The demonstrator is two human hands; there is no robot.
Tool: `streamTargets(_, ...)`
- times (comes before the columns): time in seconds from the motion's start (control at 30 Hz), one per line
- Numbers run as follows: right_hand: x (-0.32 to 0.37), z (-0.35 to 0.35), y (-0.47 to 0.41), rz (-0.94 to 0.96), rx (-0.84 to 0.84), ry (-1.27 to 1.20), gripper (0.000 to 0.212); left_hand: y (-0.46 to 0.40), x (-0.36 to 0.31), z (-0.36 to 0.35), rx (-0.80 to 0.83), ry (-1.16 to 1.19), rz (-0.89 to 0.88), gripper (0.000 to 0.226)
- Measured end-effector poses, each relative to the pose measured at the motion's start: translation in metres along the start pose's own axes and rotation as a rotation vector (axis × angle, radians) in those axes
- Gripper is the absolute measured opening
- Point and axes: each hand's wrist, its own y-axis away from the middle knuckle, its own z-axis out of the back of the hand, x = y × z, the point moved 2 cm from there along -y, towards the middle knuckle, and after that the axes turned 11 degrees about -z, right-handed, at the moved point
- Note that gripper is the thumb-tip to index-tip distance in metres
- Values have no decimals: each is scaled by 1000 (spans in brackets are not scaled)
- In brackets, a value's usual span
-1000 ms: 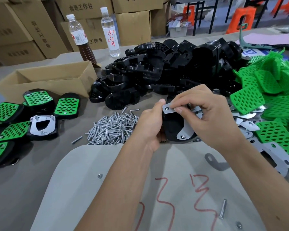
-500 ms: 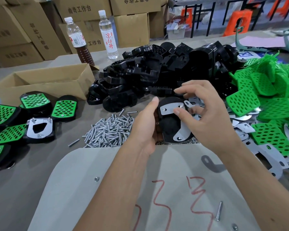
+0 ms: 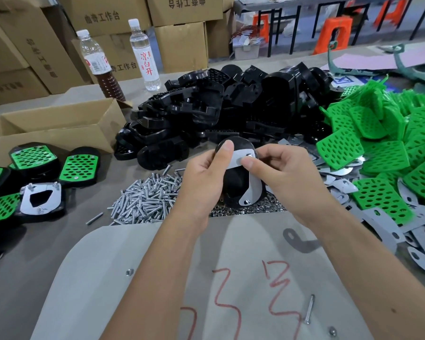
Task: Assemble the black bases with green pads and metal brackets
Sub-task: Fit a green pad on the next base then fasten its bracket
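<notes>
Both hands meet at frame centre: left hand (image 3: pixel 204 173) grips a black base (image 3: pixel 233 182) above the screw pile (image 3: pixel 147 195), while right hand (image 3: pixel 287 173) pinches the metal bracket (image 3: pixel 253 185) lying on it.

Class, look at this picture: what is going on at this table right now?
A person is putting parts together by hand. The left hand holds a black base upright, and the right hand presses a metal bracket against it. Piles of black bases, green pads and screws lie around on the table. Finished pieces sit at the left beside a cardboard box.
</notes>
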Motion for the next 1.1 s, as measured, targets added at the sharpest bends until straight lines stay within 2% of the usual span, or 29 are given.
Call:
streamTargets(0.07,0,0,0,-11,-23,-10,11,0,1,-1,-29,-4,6,44)
streamTargets(0.17,-2,0,-1,-40,-40,-20,13,0,4,3,-57,32,88,66)
streamTargets(0.33,-1,1,-3,-118,-27,-169,30,0,4,5,36,186,114,55)
streamTargets(0.47,-2,2,-2,-121,-4,-215,47,1,6,0,4,165,53,65)
streamTargets(0.57,-2,1,-2,-104,-2,-205,59,2,9,-2,-41,161,58,54)
streamTargets(0.63,-2,0,-2,-101,-6,-197,55,1,11,-3,-73,160,69,45)
streamTargets(0.8,-1,0,-1,-117,51,-222,11,-1,9,-3,-166,234,125,35)
streamTargets(0.93,-2,2,-1,-147,23,-245,9,0,9,1,-125,253,185,45)
streamTargets(1.1,-4,4,-2,-187,35,-273,8,-1,11,3,-70,226,173,25)
